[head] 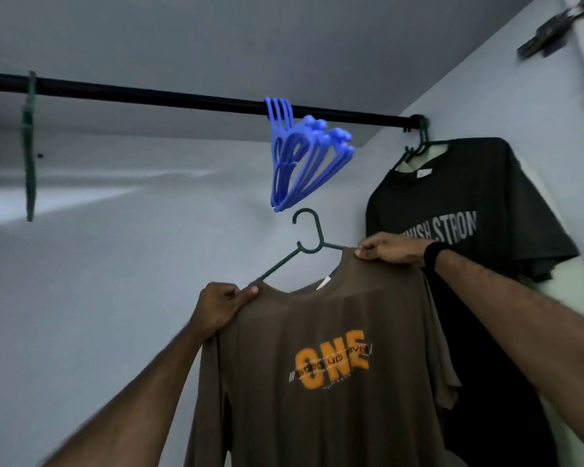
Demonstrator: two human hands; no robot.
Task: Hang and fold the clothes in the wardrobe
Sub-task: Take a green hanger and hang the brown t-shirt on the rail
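Overhead, one black rail [182, 97] crosses the wardrobe from 9 o'clock to 2 o'clock. Shirts: two. Brown shirt [320, 382] with orange "ONE" print, at 6 o'clock, held up below the rail on one dark green hanger [305, 242]. That hanger's hook is free in the air, not on the rail, its tip just under the blue hangers. Dark grey shirt [479, 210] with pale lettering, at 3 o'clock, hanging on a second green hanger [423, 139] hooked at the rail's right end, against the side wall [486, 96].

Hands: two, both raised. Left hand [221, 306] pinches the brown shirt's left shoulder, thumb and fingers curled round the cloth where the hanger arm enters the collar. Right hand [390, 249] grips the right shoulder of the same shirt, fingers folded over the cloth; whether the hanger arm lies under them I cannot tell. Black band [432, 256] on the right wrist.

Blue hangers [300, 156]: a bunch at 12 o'clock on the rail, four hooks showing, bodies overlapping so the count below is unsure. They hang straight above the green hook, between it and the rail.

One more green hanger [29, 146] at 9 o'clock, seen edge-on, blurred. Dark blurred object [550, 32] at 1 o'clock, high on the side wall; cannot identify.
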